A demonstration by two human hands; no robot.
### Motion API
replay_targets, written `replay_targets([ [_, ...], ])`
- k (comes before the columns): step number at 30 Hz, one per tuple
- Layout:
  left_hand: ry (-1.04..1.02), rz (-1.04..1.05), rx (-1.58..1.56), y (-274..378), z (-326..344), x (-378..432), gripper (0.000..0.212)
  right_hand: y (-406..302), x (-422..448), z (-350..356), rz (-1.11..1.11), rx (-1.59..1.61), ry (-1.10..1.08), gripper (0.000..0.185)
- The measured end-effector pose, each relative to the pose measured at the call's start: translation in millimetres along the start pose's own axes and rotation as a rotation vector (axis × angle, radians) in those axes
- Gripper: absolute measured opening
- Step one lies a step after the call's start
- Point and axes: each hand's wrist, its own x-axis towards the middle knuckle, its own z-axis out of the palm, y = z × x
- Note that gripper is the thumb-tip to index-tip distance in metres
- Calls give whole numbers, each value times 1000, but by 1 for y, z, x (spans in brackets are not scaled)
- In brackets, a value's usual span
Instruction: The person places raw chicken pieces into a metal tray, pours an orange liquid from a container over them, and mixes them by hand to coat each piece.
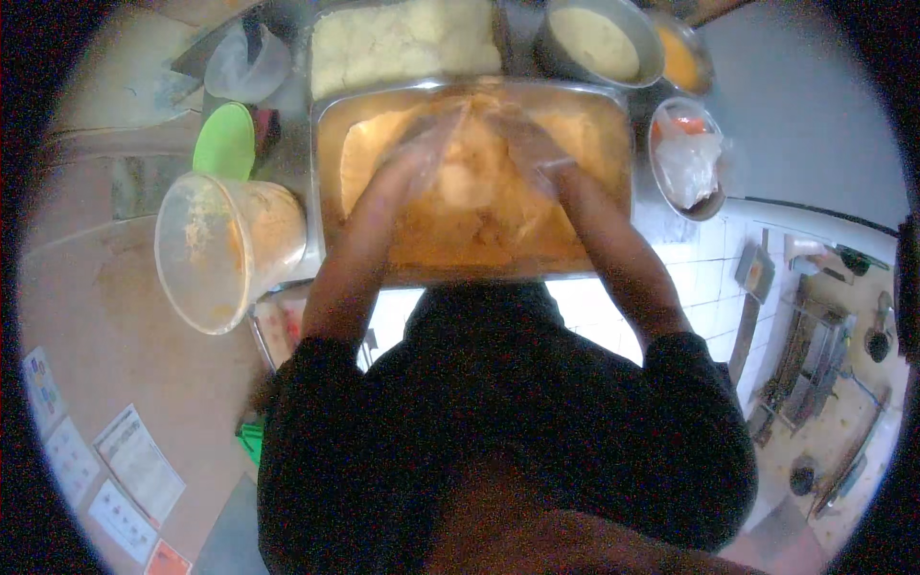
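Note:
Before me lies a large rectangular metal tray [629, 180] holding orange-brown powder [474, 244], lighter and heaped in places. Both my hands are in the tray, blurred, each in what looks like a thin clear glove. My left hand [431, 140] is left of the middle and my right hand [528, 144] right of it, both towards the far side. A pale, powder-dusted lump [463, 180] lies between them. The fingers are too blurred to tell whether either hand grips anything.
Beyond the tray is a container of pale pieces [406, 43]. A round metal pan [593, 43], a bowl of orange contents [679, 57] and an oval bowl with a plastic bag [686, 158] are at right. A tilted clear plastic tub [230, 251] and a green lid [225, 144] are at left.

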Motion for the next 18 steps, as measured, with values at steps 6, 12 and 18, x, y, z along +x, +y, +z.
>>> replay_targets([
  [6, 342, 8, 757, -44, -57, -94, 53, -15, -94, -21, 344, 333, 13, 44],
  [12, -96, -453, 915, -85, -53, -90, 45, 11, -129, 12, 463, 131, -87, 54],
  [18, -37, -57, 44, -130, 32, -10, 48, -23, -80, 26, 575, 972, 51, 56],
])
